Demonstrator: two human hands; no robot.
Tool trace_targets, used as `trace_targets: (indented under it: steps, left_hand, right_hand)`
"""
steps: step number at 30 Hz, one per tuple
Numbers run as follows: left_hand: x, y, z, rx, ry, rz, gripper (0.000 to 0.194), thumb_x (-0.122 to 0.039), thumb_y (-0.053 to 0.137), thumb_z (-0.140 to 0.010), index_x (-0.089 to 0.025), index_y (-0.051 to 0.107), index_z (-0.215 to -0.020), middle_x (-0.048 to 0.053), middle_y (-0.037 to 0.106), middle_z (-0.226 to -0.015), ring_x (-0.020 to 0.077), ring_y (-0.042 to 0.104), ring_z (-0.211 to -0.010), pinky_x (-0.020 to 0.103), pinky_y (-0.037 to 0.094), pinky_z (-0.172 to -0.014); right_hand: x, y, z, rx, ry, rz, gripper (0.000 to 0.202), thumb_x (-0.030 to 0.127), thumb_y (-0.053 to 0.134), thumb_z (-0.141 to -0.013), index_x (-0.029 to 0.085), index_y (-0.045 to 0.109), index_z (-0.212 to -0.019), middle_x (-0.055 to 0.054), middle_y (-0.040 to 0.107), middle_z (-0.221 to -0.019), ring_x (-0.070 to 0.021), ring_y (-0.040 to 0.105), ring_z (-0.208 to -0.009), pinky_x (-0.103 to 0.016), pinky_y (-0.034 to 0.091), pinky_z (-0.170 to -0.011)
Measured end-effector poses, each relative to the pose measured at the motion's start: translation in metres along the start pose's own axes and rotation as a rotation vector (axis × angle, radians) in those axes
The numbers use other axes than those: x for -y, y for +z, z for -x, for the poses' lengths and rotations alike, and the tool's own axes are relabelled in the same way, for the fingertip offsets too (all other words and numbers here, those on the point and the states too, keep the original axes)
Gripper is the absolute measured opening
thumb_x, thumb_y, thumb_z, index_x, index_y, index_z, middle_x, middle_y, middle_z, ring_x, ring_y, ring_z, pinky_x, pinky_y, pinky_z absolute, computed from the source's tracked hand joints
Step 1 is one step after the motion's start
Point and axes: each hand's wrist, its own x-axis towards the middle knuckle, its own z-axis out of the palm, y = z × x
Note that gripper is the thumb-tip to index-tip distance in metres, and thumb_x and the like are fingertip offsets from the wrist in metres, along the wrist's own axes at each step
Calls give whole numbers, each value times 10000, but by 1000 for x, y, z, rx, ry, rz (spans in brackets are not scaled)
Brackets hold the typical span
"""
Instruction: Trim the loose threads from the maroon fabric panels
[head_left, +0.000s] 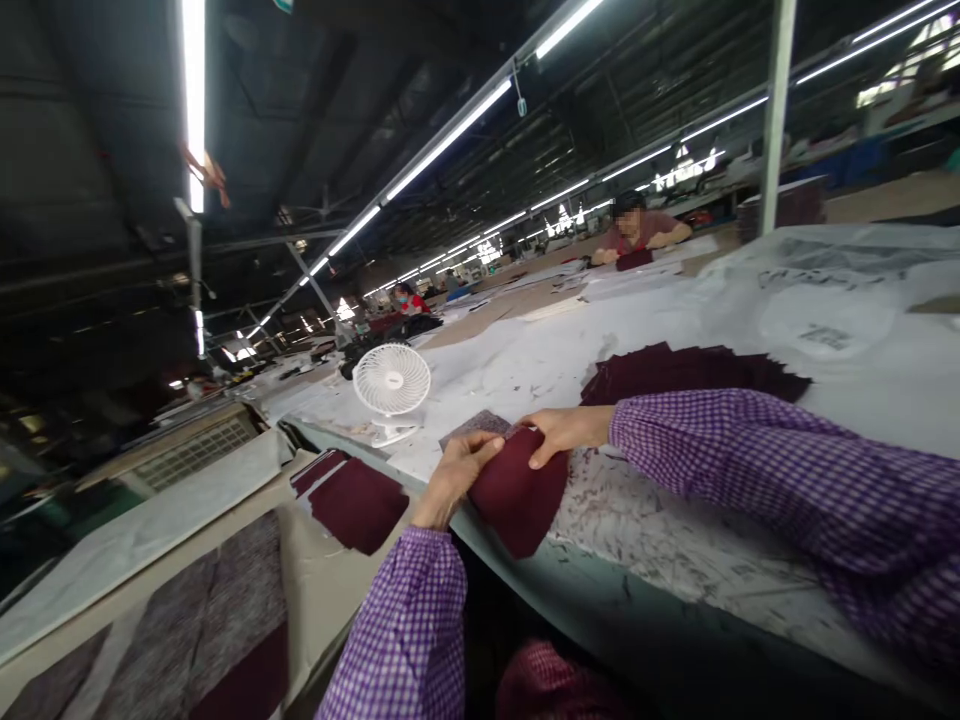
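A maroon fabric piece point(523, 490) hangs partly over the front edge of the white-covered table. My left hand point(459, 475) pinches its upper left edge. Fingers of my right hand point(559, 435) are closed on its upper right part, with the thumb on the front face. Just behind both hands lies a greyish speckled piece point(480, 425), partly hidden by them. Beyond my right forearm, a fanned row of maroon pieces point(690, 372) rests on the table.
A small white fan point(391, 380) stands ahead on the table point(525, 350). Maroon pieces point(356, 500) and larger speckled sheets point(202, 610) lie on a lower surface at left. Across the table, a person point(637, 228) leans over maroon material. A pole point(776, 120) rises at right.
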Motion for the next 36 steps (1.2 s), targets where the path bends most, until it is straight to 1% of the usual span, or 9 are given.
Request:
trace_targets:
  steps: [4, 7, 10, 13, 16, 18, 22, 30, 36]
  left_hand:
    - [-2, -1, 1, 74, -6, -62, 297, -372, 646, -744, -126, 696, -902, 44, 697, -708, 134, 610, -609, 236, 472, -589]
    - [-1, 11, -6, -76, 63, -291, 212, -277, 660, -732, -149, 709, -893, 41, 711, -779, 148, 624, -687, 255, 486, -659]
    - [3, 29, -12, -269, 163, -591, 170, -174, 656, -724, -180, 719, -882, 32, 715, -845, 173, 629, -799, 283, 474, -768]
    - [8, 42, -13, -332, 215, -782, 213, -124, 618, -755, -208, 719, -922, 30, 704, -946, 186, 616, -892, 295, 450, -827]
    - [11, 46, -10, -328, 257, -890, 229, -144, 554, -814, -233, 724, -940, 30, 687, -955, 180, 611, -881, 275, 444, -790]
    - [11, 46, -9, -312, 270, -922, 244, -162, 525, -838, -252, 729, -937, 25, 680, -925, 170, 609, -853, 259, 438, -757]
    - [12, 45, -10, -285, 296, -974, 267, -170, 506, -852, -287, 724, -954, 8, 663, -883, 151, 591, -808, 243, 417, -711]
    - [19, 48, -9, -243, 407, -1160, 298, -172, 451, -883, -288, 719, -944, 26, 623, -881, 162, 521, -834, 252, 385, -709]
    - [19, 49, -11, -226, 411, -1207, 318, -153, 438, -878, -299, 710, -956, 20, 614, -913, 166, 503, -845, 263, 396, -741]
  right_hand:
    - [-2, 1, 0, 33, 28, -2, 512, 221, 767, -532, 122, 535, -978, -58, 652, -875, -136, 614, -659, -212, 492, -533]
    - [-1, 2, 1, 26, -1, 35, 446, 236, 749, -558, 125, 539, -936, -47, 646, -851, -123, 600, -638, -200, 472, -501]
    - [1, -3, 2, -22, 23, 185, 528, 268, 711, -617, 117, 533, -1091, -58, 651, -860, -132, 598, -631, -220, 473, -498]
    - [-1, -13, 2, -205, 6, 488, 602, 283, 641, -709, 114, 469, -1262, -77, 669, -865, -154, 608, -640, -266, 480, -568]
    - [-13, -22, 4, -416, -153, 808, 328, 261, 588, -754, 157, 646, -1059, -71, 686, -891, -191, 622, -789, -272, 445, -680]
    - [-24, -24, 6, -467, -209, 884, 220, 264, 576, -764, 186, 701, -927, -51, 690, -901, -187, 615, -829, -248, 416, -682]
    - [-41, -21, 9, -482, -262, 888, 252, 299, 571, -794, 216, 708, -988, -38, 668, -907, -148, 589, -752, -227, 372, -643]
    - [-41, -17, 8, -488, -287, 953, 228, 269, 526, -826, 218, 719, -935, -36, 644, -908, -142, 567, -743, -233, 346, -631]
    - [-35, -8, 11, -461, -523, 1047, 320, 148, 441, -843, 181, 632, -1097, -61, 655, -989, -192, 539, -923, -291, 372, -800]
